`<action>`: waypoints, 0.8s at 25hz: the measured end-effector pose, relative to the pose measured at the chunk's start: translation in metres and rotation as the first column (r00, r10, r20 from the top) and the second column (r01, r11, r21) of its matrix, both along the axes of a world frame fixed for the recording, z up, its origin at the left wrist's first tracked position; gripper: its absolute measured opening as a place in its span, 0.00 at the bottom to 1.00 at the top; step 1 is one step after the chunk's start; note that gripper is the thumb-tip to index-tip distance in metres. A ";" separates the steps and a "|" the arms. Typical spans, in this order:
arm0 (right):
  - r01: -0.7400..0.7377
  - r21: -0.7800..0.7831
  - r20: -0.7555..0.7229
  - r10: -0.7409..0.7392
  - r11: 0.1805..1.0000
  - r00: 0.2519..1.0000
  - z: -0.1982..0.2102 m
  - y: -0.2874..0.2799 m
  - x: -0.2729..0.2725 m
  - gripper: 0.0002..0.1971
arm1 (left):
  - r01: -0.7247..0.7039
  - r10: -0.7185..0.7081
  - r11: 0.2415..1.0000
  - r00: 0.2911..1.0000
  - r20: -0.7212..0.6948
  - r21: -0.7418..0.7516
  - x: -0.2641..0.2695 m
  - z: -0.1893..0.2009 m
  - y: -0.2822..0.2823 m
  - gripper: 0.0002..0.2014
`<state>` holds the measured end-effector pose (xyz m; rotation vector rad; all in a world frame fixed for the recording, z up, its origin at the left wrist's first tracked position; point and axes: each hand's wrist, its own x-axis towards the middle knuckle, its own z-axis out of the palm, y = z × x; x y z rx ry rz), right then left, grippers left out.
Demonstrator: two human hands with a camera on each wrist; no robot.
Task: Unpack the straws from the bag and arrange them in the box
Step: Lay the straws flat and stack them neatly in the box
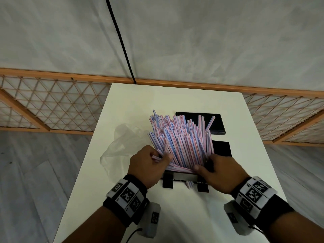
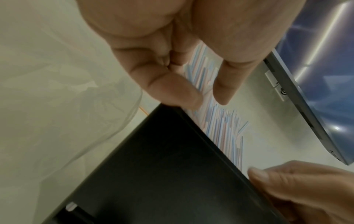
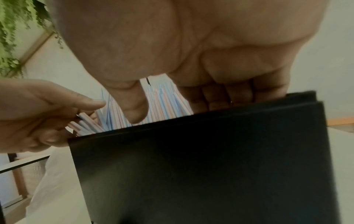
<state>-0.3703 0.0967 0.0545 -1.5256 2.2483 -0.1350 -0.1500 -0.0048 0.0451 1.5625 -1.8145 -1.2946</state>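
My left hand (image 1: 149,163) pinches a few straws (image 1: 180,139) at the box's (image 3: 201,159) left edge; my right hand (image 1: 213,170) grips its right wall. The straws fan upward from the box mid-desk (image 1: 133,99), the empty bag (image 1: 122,142) lying just left.

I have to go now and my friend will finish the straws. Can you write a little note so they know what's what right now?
Left hand: holds a few loose straws at the left edge of the bunch.
Right hand: grips the right side of the black box, thumb against the straws.
Straws: most stand in the box, fanned out and uneven; one pokes out beneath the box's near side.
Bag: lies crumpled on the table, left of the box, apparently empty.
Done: unpacking.
Left: tuck in the held straws and the stray one, then even up the bunch.
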 end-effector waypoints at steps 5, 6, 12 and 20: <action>-0.053 -0.050 0.130 0.059 0.997 0.990 -0.009 -0.010 0.020 0.19 | 0.083 -0.070 0.989 0.992 0.103 -0.126 -0.009 0.007 -0.002 0.23; 0.003 -0.063 0.121 0.005 0.998 0.993 -0.007 -0.011 0.019 0.18 | 0.094 -0.075 0.984 0.989 0.126 -0.154 -0.010 0.009 -0.003 0.23; 0.349 -0.013 0.032 -0.348 0.937 0.937 0.002 -0.016 0.002 0.37 | 0.169 -0.112 0.953 0.967 0.227 -0.251 -0.017 0.012 -0.008 0.24; 0.089 0.092 0.062 -0.094 0.992 0.994 -0.001 -0.033 0.013 0.15 | 0.121 -0.095 0.951 0.990 0.101 -0.286 -0.011 0.011 0.000 0.19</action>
